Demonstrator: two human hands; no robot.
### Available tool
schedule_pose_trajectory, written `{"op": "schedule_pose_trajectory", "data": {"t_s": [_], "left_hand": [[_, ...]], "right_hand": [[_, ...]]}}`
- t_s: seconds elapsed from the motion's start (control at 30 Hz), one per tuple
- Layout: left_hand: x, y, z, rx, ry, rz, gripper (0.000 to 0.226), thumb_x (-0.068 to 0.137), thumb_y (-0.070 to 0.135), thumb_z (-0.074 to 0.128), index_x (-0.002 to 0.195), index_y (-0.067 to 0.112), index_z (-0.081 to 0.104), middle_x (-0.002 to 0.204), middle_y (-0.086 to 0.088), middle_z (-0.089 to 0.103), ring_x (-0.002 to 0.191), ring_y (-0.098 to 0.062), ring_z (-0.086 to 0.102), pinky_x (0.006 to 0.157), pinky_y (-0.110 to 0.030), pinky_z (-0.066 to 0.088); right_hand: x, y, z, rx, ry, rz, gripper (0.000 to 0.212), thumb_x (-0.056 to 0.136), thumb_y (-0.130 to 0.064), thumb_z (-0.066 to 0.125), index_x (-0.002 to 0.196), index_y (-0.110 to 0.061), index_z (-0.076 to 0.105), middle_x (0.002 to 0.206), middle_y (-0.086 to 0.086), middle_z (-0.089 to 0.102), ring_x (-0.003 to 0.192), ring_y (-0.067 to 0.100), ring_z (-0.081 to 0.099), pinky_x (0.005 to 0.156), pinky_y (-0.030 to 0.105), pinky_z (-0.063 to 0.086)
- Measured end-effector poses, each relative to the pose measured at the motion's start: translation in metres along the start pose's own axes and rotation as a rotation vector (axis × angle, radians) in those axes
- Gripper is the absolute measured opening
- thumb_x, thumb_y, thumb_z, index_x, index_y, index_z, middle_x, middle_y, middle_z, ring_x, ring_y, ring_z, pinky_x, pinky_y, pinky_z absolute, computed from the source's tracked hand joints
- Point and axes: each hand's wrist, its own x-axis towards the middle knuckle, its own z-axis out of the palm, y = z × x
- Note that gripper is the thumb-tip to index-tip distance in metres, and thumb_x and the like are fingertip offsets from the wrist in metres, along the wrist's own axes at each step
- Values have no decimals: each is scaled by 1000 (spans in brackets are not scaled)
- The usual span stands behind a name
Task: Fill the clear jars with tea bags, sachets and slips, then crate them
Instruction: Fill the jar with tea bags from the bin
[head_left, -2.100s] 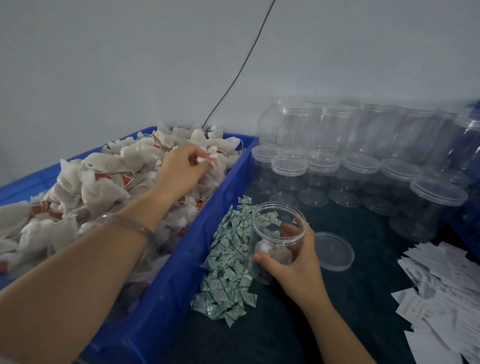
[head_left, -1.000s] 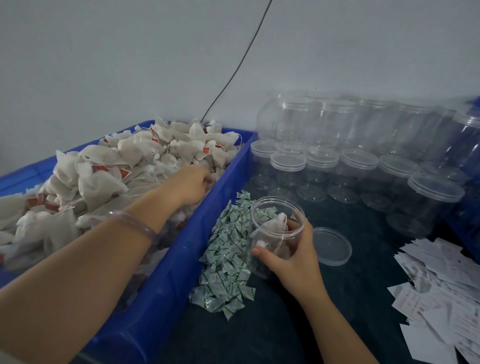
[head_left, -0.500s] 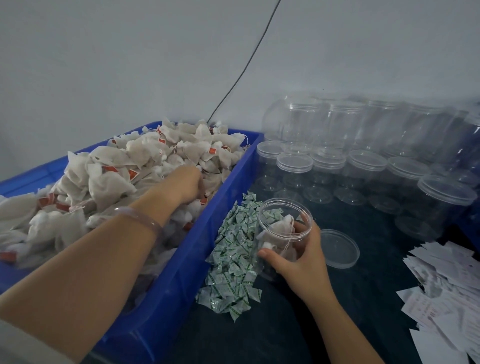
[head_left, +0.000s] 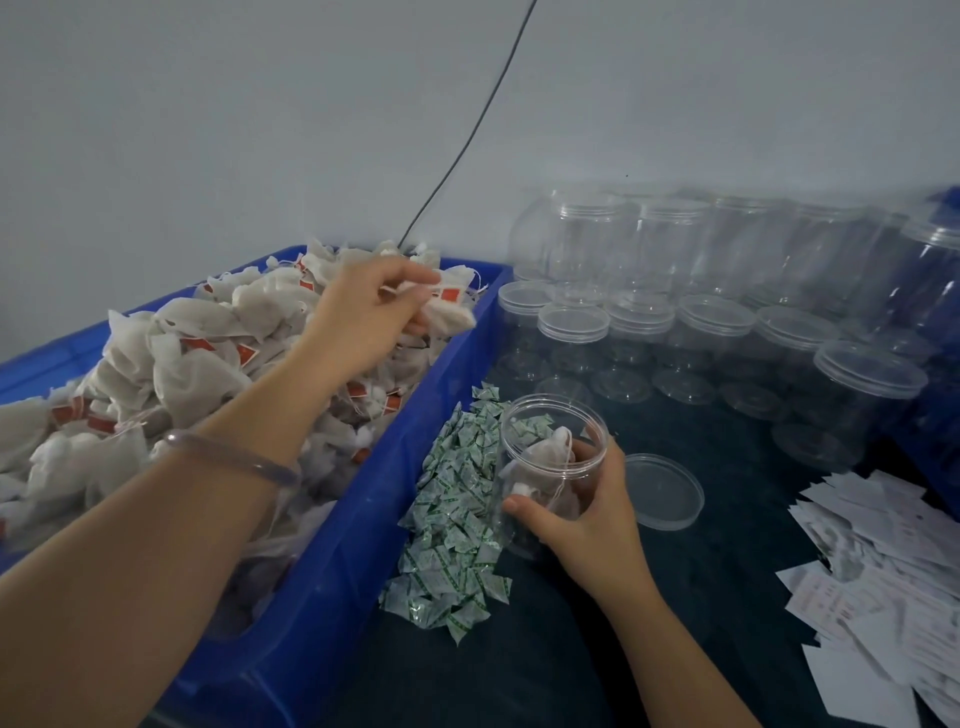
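Observation:
My left hand (head_left: 371, 312) pinches a white tea bag (head_left: 451, 312) with a red tag, lifted above the heap of tea bags (head_left: 171, 364) in the blue crate (head_left: 363, 525). My right hand (head_left: 587, 514) grips an open clear jar (head_left: 550, 467), tilted on the dark table, with a few tea bags inside. Its lid (head_left: 662, 491) lies flat just to the right. A pile of small green-and-white sachets (head_left: 457, 519) lies between the crate and the jar. White paper slips (head_left: 883, 582) are spread at the right.
Several lidded empty clear jars (head_left: 727, 332) stand in rows behind the open jar, up to the wall. A black cable (head_left: 467, 140) runs down the wall into the crate's far corner. A blue object (head_left: 948, 208) shows at the right edge.
My left hand was buried in the tea bag heap; now it has risen with one tea bag pinched, toward the crate's right rim. My right hand still holds the jar.

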Motion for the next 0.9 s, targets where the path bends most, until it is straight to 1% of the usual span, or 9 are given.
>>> {"op": "schedule_pose_trajectory", "data": {"t_s": [0.1, 0.17, 0.3, 0.37, 0.43, 0.57, 0.67, 0.77, 0.9], "left_hand": [[-12, 25, 18, -271, -70, 64, 22, 91, 4, 62, 91, 25, 66, 98, 3, 66, 73, -6, 71, 64, -15, 56], [-22, 30, 34, -315, -245, 88, 23, 87, -1, 64, 90, 21, 65, 93, 2, 66, 75, -8, 72, 66, -18, 56], [-37, 27, 59, 90, -656, 208, 19, 87, 15, 69, 97, 30, 65, 90, 20, 66, 87, 3, 65, 78, -16, 52], [-36, 29, 62, 156, -675, 288, 16, 88, 23, 67, 98, 35, 66, 93, 25, 64, 90, 7, 60, 78, -8, 47], [-28, 28, 57, 169, -538, 298, 16, 93, 24, 60, 102, 35, 67, 95, 26, 64, 90, 8, 60, 78, -6, 45], [-4, -5, 27, 524, -331, 50, 28, 97, 9, 50, 120, 18, 64, 118, 4, 63, 101, -8, 57, 87, -22, 43], [-1, -34, 7, 777, -522, -216, 29, 90, 0, 51, 115, 12, 62, 112, -2, 63, 99, -20, 60, 81, -31, 48], [-5, -45, 3, 865, -731, -390, 21, 86, 11, 61, 106, 10, 65, 100, -3, 68, 89, -20, 64, 76, -32, 52], [-5, -52, 8, 942, -713, -401, 24, 83, 13, 66, 107, 12, 68, 104, -6, 70, 93, -24, 66, 81, -36, 53]], "right_hand": [[0, -2, 0, 14, 5, 2, 94, 48, -47, 87, 129, -47, 39, 119, -30, 58, 111, -6, 59, 85, 6, 45], [0, -3, 1, 24, 8, -11, 92, 50, -44, 88, 128, -46, 39, 118, -29, 60, 110, -5, 60, 84, 6, 46], [-1, -5, 1, 28, 11, -36, 87, 54, -34, 88, 126, -45, 40, 115, -27, 62, 103, -5, 63, 79, 5, 47], [-1, -4, 0, 20, 15, -38, 87, 54, -37, 87, 127, -46, 40, 116, -30, 60, 105, -5, 62, 80, 6, 48], [-1, -3, 0, 10, 18, -28, 90, 52, -43, 87, 129, -44, 40, 116, -31, 57, 107, -4, 61, 82, 9, 49], [-1, -2, -1, -8, 18, -5, 96, 49, -51, 86, 130, -50, 36, 115, -39, 54, 108, -8, 58, 82, 8, 49], [-2, -3, -1, -18, 19, 7, 92, 48, -52, 86, 124, -61, 34, 115, -43, 51, 107, -12, 57, 80, 6, 49], [-2, -2, -2, -27, 16, 13, 96, 49, -49, 91, 126, -60, 35, 116, -42, 50, 107, -11, 56, 82, 12, 52], [-3, -2, -2, -19, 14, 22, 98, 49, -48, 89, 130, -54, 36, 120, -36, 52, 107, -9, 57, 81, 15, 54]]}}
